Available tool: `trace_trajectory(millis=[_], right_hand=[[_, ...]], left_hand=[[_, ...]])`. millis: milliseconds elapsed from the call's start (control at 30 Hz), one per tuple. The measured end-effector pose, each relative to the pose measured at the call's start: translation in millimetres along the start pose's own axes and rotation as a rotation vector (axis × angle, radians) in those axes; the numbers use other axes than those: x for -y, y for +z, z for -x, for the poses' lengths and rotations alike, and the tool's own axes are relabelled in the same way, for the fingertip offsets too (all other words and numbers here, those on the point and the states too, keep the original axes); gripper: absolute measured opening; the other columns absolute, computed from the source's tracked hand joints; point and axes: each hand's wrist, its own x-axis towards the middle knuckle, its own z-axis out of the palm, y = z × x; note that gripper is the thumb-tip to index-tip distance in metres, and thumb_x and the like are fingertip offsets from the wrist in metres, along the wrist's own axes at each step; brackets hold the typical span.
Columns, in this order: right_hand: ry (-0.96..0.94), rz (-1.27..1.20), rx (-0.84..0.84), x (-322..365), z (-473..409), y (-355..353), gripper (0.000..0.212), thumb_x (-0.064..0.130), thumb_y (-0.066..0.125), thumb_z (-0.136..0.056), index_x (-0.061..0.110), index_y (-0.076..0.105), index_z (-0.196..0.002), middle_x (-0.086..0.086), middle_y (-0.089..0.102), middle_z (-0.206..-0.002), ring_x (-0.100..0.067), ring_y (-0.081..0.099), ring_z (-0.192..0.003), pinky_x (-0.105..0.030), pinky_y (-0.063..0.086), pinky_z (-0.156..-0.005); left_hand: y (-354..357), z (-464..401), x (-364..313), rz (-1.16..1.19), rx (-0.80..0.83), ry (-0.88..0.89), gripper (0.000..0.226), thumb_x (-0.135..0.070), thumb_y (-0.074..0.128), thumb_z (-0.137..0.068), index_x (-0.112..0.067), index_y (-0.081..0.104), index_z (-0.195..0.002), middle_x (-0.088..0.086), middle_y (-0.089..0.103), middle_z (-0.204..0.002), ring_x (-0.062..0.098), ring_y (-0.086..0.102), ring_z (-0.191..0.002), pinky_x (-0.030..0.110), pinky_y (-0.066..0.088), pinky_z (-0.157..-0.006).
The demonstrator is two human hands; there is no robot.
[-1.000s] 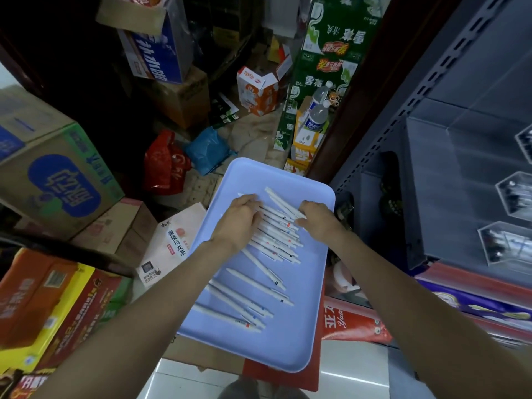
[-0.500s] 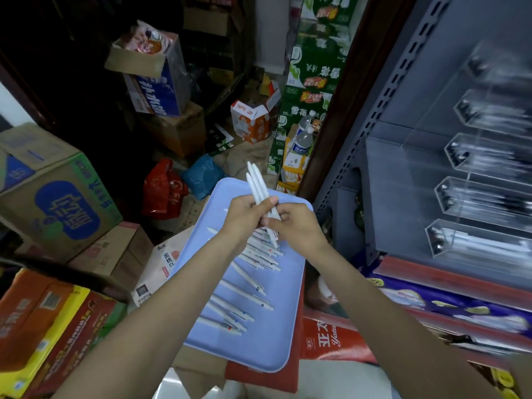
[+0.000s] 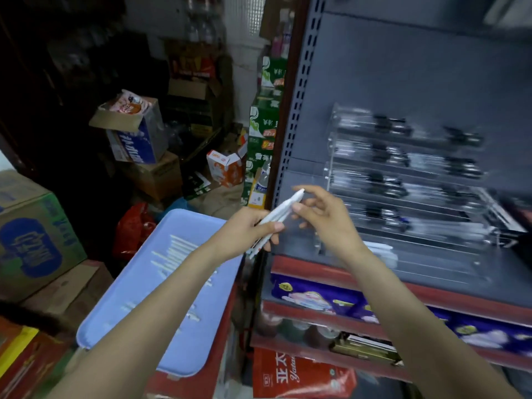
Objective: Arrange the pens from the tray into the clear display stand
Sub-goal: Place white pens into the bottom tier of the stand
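- Left hand (image 3: 244, 234): fingers curled round a small bundle of slim white plastic pens (image 3: 280, 212), held slanting up to the right, tips raised above the fist.
- Right hand (image 3: 326, 218): fingers spread and loosely bent; thumb and forefinger touch the upper ends of the bundle. Firm pinch or light touch, cannot tell.
- Both hands sit between the tray and the stand.
- Pale blue rectangular plastic tray (image 3: 95, 326), lower left, carries more loose white pens (image 3: 172, 256), blurred.
- Clear tiered acrylic display stand (image 3: 403, 180) on the grey metal shelf (image 3: 417, 82), right; dark pens in its upper tiers, a few white ones in the lowest, motion-blurred.
- Cardboard boxes (image 3: 34, 234) stacked at left.
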Motion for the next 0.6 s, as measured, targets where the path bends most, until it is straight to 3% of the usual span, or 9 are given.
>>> trace_trajectory(millis=[133,233,333,400,467,600], right_hand=[[0.026,-0.146,-0.042,-9,24,-59,0.014,-0.002,0.064,-0.083,0.012,0.061,-0.083,0.0,0.066,-0.067,-0.007,0.067,-0.063,-0.016,0.053,-0.063],[0.029,-0.19,-0.126,-23,40,-97,0.017,-0.004,0.063,-0.083,0.011,0.06,-0.076,0.003,0.069,-0.061,-0.007,0.068,-0.062,-0.014,0.052,-0.063],[0.044,-0.216,-0.224,-38,53,-129,0.017,-0.004,0.062,-0.084,0.011,0.059,-0.076,-0.003,0.068,-0.069,-0.007,0.068,-0.063,-0.015,0.053,-0.065],[0.053,-0.176,-0.248,-47,59,-142,0.017,-0.004,0.062,-0.084,0.011,0.058,-0.077,-0.007,0.065,-0.074,-0.005,0.068,-0.062,-0.015,0.054,-0.066],[0.056,-0.148,-0.263,-56,64,-150,0.016,-0.004,0.062,-0.084,0.01,0.057,-0.079,-0.008,0.064,-0.075,-0.003,0.068,-0.06,-0.013,0.053,-0.064],[0.088,-0.058,-0.264,-68,66,-156,0.016,-0.004,0.063,-0.084,0.01,0.058,-0.079,-0.007,0.064,-0.076,-0.006,0.067,-0.063,-0.017,0.054,-0.07]], left_hand=[[45,-9,-25,-0.096,-0.017,0.059,0.025,-0.025,0.056,-0.092,-0.006,0.067,-0.08,-0.001,0.066,-0.065,0.005,0.057,-0.051,0.015,0.043,-0.053],[71,-13,-30,-0.164,-0.201,0.069,0.025,-0.029,0.054,-0.094,-0.008,0.068,-0.09,0.008,0.069,-0.074,0.006,0.059,-0.055,0.015,0.041,-0.056],[88,-14,-29,-0.198,-0.408,0.062,0.027,-0.026,0.053,-0.095,-0.022,0.06,-0.069,0.006,0.07,-0.088,0.011,0.055,-0.054,0.019,0.04,-0.056],[97,-13,-32,-0.221,-0.451,0.059,0.029,-0.026,0.051,-0.095,-0.021,0.058,-0.068,0.006,0.065,-0.075,0.013,0.048,-0.054,0.02,0.036,-0.053],[106,-12,-38,-0.265,-0.459,0.043,0.031,-0.028,0.049,-0.096,-0.008,0.059,-0.075,0.003,0.051,-0.061,0.013,0.043,-0.052,0.019,0.03,-0.049],[120,-11,-44,-0.286,-0.403,0.015,0.031,-0.024,0.046,-0.097,-0.009,0.048,-0.07,-0.001,0.036,-0.054,0.014,0.035,-0.049,0.027,0.025,-0.049]])
